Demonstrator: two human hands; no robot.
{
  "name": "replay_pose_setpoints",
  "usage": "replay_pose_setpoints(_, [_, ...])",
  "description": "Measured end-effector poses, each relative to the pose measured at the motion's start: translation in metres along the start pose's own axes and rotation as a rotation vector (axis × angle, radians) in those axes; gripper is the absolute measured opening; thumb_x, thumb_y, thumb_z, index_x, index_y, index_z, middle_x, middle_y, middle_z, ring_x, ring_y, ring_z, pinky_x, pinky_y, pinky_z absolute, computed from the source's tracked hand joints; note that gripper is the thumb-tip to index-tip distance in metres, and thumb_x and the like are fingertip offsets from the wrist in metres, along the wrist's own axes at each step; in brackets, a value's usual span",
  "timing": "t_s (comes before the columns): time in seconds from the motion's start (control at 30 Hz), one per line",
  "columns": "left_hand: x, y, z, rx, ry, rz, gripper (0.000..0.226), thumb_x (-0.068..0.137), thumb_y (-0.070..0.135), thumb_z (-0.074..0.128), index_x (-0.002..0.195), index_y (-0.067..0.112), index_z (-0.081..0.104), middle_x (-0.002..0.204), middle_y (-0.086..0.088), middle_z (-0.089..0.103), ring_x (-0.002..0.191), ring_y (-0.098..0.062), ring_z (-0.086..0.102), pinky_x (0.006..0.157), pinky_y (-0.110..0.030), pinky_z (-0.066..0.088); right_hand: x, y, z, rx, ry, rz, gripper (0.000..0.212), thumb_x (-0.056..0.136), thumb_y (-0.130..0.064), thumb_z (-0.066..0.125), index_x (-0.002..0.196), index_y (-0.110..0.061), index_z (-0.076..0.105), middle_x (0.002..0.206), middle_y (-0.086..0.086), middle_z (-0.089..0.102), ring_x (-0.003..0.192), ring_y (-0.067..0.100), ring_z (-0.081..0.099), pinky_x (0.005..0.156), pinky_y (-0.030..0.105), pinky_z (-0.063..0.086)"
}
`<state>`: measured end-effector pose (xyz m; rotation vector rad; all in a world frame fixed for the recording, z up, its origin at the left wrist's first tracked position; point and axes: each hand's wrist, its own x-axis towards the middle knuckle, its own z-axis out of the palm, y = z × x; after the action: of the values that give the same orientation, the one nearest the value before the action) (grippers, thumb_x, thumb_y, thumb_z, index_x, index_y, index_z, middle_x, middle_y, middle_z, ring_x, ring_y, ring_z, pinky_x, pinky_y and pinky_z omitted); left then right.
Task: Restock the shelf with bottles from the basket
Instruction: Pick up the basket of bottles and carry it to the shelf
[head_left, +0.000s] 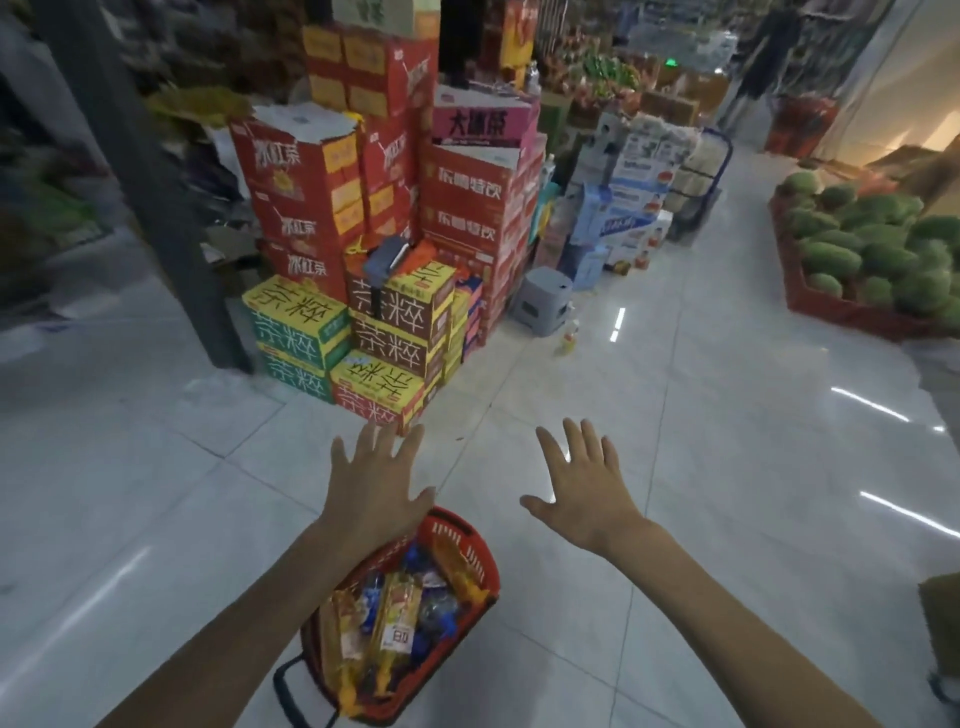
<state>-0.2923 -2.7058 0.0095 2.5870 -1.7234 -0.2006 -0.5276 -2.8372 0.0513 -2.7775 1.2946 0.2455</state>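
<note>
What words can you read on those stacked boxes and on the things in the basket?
"冰红茶": tall red cartons.
"东鹏特饮": red boxes.
"茶粹": low boxes, yellow, green and brown.
"大", then two blurred characters: pink box.
Too blurred to read: the labels on the bottles in the basket, and the print on the blue cartons.

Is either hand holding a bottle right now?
No, the left hand and right hand are both spread open and empty.
</note>
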Motion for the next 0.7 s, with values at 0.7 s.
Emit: replay_pose_setpoints(0.7, [-0.045, -0.035, 0.101, -0.123, -0.305, -0.938, 0.087, 0.094, 0.072, 0.038, 0.165, 0.031, 0.011, 0.172, -0.007, 0.018, 0.159, -0.032, 0.012, 0.125, -0.06, 0.018, 0.24, -0.062, 0.102, -0.114, -0.343, -0.782, 0.094, 0.093, -0.07, 0.045, 0.161, -0.021, 0.003, 0.167, 0.018, 0.0, 0.154, 0.039, -0.003, 0.125, 0.055, 0.003])
